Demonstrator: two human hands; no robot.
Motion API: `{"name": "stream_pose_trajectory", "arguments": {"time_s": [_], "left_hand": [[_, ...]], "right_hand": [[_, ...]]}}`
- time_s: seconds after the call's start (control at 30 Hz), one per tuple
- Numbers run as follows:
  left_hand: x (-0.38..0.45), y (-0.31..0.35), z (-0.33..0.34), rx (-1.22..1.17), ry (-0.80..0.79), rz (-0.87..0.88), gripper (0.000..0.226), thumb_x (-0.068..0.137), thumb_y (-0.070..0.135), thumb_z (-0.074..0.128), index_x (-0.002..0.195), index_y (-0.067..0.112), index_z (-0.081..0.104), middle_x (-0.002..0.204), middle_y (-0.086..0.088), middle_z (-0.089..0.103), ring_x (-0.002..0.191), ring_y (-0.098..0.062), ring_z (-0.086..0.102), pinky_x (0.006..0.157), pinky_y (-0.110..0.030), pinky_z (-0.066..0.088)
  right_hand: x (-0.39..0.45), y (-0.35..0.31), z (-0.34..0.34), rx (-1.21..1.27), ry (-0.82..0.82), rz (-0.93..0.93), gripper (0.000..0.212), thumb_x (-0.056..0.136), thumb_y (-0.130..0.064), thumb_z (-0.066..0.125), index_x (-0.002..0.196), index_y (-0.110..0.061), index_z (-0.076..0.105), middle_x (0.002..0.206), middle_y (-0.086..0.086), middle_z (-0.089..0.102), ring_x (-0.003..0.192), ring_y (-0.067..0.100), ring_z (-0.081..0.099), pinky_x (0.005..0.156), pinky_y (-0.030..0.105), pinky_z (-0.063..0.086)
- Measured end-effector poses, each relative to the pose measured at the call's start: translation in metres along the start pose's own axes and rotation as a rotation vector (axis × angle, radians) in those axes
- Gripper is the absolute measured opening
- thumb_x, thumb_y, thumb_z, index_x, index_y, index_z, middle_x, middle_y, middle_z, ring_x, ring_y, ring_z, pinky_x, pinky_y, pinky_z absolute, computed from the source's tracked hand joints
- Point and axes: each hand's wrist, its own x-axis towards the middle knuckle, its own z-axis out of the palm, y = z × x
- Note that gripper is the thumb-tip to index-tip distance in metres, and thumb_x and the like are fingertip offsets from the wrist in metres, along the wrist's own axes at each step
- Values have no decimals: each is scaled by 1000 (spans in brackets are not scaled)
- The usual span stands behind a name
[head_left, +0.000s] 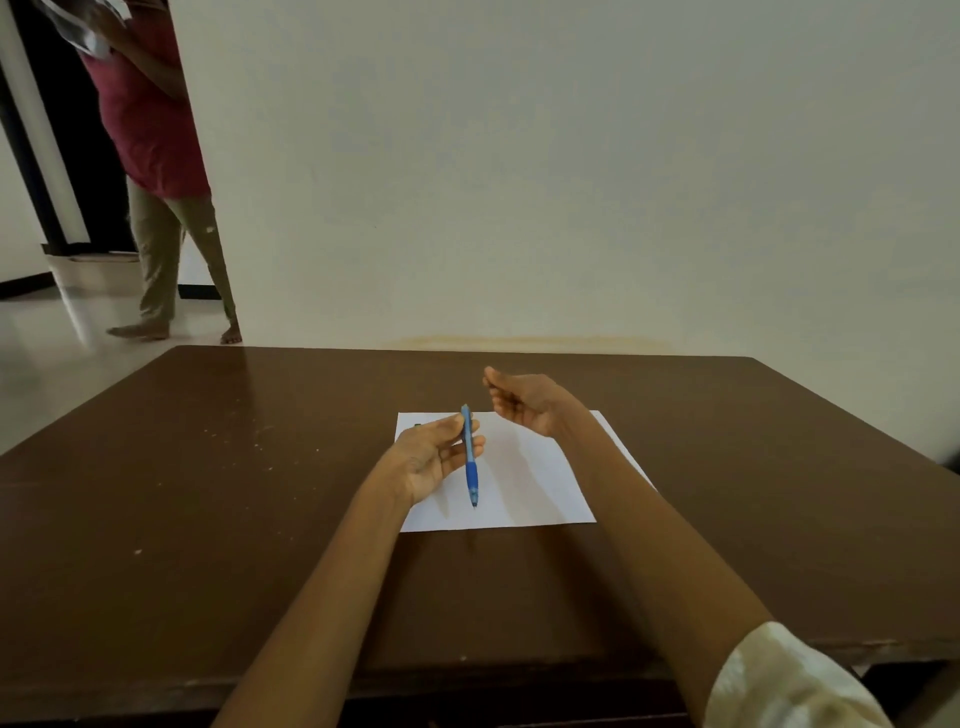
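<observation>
I had the left grip (431, 457) holding the blue pen (469, 452) loosely in its fingers, tip hanging below it over the white sheet of paper (535, 483). The right grip (524, 405) hovered released just beyond, holding nothing. My worry was that so light a hold could let the pen slip, mark the sheet or roll across the table (208, 519). The unpinned sheet could slide too.
</observation>
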Motion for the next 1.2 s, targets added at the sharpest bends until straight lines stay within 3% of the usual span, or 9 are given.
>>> {"name": "stream_pose_trajectory", "arguments": {"time_s": [0.13,0.23,0.37,0.5,0.63,0.77,0.83,0.93,1.2], "left_hand": [[3,3,-2,-47,9,47,16,92,11,53,101,1,63,90,-12,67,71,-20,69,58,-26,58],[4,4,-6,-60,6,71,16,93,12,51,98,3,63,90,-11,67,69,-18,70,57,-25,58],[6,4,-10,-80,15,88,17,93,11,52,101,0,62,91,-11,66,72,-19,68,58,-25,58],[6,4,-9,-98,-6,88,14,92,9,52,95,1,63,87,-11,68,63,-17,71,57,-24,58],[5,4,-9,-103,2,94,13,92,10,53,92,4,64,88,-11,68,65,-18,71,58,-25,59],[4,3,-6,-75,-8,64,13,91,11,54,94,4,64,86,-11,69,62,-17,71,57,-25,59],[2,3,-4,-62,-35,42,13,91,11,54,93,3,65,84,-12,70,62,-17,71,56,-25,59],[0,3,-3,-53,-51,18,13,90,11,56,91,2,65,73,-10,73,62,-18,71,55,-26,58],[-1,1,-2,-7,-100,5,14,90,12,56,91,3,66,73,-8,74,64,-18,71,56,-26,58]], "right_hand": [[12,22,9,-505,184,-255,21,85,-21,68,91,-1,72,79,10,68,65,10,57,65,18,51],[17,31,14,-878,166,-407,18,87,-13,64,98,-1,73,97,12,73,79,14,64,78,22,49],[20,35,18,-1021,135,-451,19,88,-15,63,100,-3,72,104,11,72,95,21,66,81,21,45],[22,35,16,-1012,164,-438,19,87,-15,64,100,-5,73,104,10,72,97,20,66,80,18,42],[20,30,13,-989,140,-391,23,87,-19,65,102,-3,72,107,12,71,94,21,65,82,23,45],[5,21,9,-671,205,-422,25,89,-23,62,98,-2,71,88,11,70,77,20,63,79,30,54],[-4,17,7,-513,65,-365,28,91,-26,59,96,-1,71,81,9,67,75,17,61,72,24,54],[-14,12,8,-365,-189,-221,27,93,-26,57,100,-4,70,90,10,68,81,17,62,78,25,55],[-16,15,8,-171,-188,-89,16,91,-17,56,89,-6,68,84,6,64,75,13,59,73,23,54]]}}
